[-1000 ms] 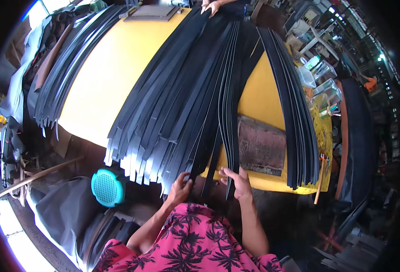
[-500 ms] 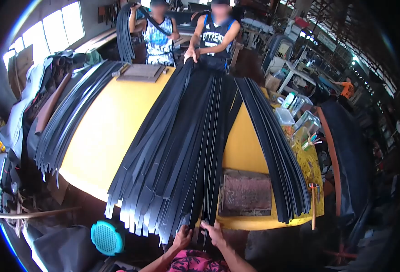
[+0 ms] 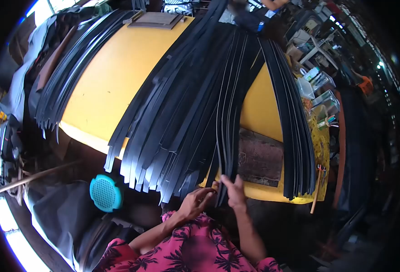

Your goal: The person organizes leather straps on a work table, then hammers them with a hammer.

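Observation:
A wide bundle of long black strips [image 3: 181, 104] lies over the yellow tabletop, its loose ends hanging past the near edge. My left hand [image 3: 196, 203] is beside the ends of the right-hand strips, fingers curled toward the thumb; what they pinch, if anything, is too small to make out. My right hand [image 3: 235, 192] grips the edge of several narrow black strips [image 3: 228, 149], whose tips hang between my two hands. Under these strips, to their right, a dark reddish slab [image 3: 261, 158] rests on the table.
More black strips hang at the left [image 3: 80, 72] and right [image 3: 293, 122] of the yellow table [image 3: 104, 90]. A hammer [image 3: 318, 188] and clear containers [image 3: 326, 103] are on the right side. A turquoise stool [image 3: 105, 193] stands at lower left. Another person's arm [image 3: 274, 4] shows at the far side.
My view has tilted down, so the table sits higher. My left hand's fingers have come to the strip ends, and my right hand has closed on the strips' edge. The far co-worker has bent over.

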`<action>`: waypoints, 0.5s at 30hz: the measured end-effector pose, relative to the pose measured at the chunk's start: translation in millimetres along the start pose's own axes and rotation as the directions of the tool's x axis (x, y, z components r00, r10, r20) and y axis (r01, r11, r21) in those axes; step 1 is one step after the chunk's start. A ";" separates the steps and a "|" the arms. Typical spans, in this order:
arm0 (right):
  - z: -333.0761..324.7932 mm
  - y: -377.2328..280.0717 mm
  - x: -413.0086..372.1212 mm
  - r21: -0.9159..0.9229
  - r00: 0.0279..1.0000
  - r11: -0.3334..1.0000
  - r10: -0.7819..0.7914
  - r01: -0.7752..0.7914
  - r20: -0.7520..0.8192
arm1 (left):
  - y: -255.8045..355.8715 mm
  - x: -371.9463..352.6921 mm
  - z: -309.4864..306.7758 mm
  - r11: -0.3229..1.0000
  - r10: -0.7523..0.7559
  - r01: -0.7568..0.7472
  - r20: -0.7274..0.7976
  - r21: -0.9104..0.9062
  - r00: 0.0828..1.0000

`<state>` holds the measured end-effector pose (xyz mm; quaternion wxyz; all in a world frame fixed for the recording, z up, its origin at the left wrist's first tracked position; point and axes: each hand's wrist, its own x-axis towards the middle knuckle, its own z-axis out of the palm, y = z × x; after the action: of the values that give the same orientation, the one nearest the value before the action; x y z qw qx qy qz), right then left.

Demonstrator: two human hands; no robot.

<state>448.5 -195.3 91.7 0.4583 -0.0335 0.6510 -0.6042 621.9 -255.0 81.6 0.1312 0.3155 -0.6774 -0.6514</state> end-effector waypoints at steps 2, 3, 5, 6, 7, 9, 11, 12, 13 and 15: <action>-16.6 -29.6 -8.3 0.066 0.998 0.996 0.056 -0.057 0.012 | -22.0 -6.2 -2.7 0.996 -0.080 0.075 -0.117 -0.048 0.990; -27.2 -37.9 -8.1 0.071 0.997 0.995 0.070 -0.072 0.033 | -42.9 -7.7 -2.5 0.995 -0.101 0.099 -0.183 -0.021 0.978; -38.3 -45.7 -7.7 -0.018 0.998 0.998 0.062 -0.062 0.032 | -93.0 -11.2 5.8 0.960 -0.175 0.220 -0.244 0.172 0.954; -44.7 -43.7 -5.2 -0.045 0.994 0.996 0.086 -0.083 0.073 | -102.2 -7.8 10.1 0.960 -0.181 0.226 -0.248 0.165 0.952; -48.6 -39.9 -5.3 -0.052 0.993 0.995 0.094 -0.091 0.075 | -110.9 -6.1 15.9 0.947 -0.218 0.252 -0.178 0.198 0.960; -50.7 -39.9 -0.1 -0.027 0.983 0.990 0.143 -0.141 0.118 | -113.3 8.1 21.2 0.936 -0.242 0.263 -0.116 0.234 0.963; -49.0 -44.3 -0.5 -0.036 0.990 0.994 0.102 -0.099 0.097 | -110.3 19.3 27.8 0.935 -0.355 0.355 0.043 0.023 0.934; -46.4 -51.3 -4.6 0.003 0.997 0.999 0.032 -0.033 0.069 | -110.3 21.8 30.3 0.936 -0.353 0.351 0.065 0.036 0.933; -45.0 -57.8 -8.7 0.041 0.999 0.999 -0.037 0.035 0.036 | -109.6 20.4 34.3 0.936 -0.351 0.349 0.064 0.039 0.934; -56.0 -71.9 -7.9 0.087 0.990 0.988 -0.132 0.128 0.048 | -104.6 18.9 41.1 0.979 -0.200 0.198 -0.038 -0.052 0.979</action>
<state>380.7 -167.5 146.5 0.4360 -0.0728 0.6091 -0.6585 610.0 -228.4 -28.6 0.0874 0.3921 -0.6237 -0.6705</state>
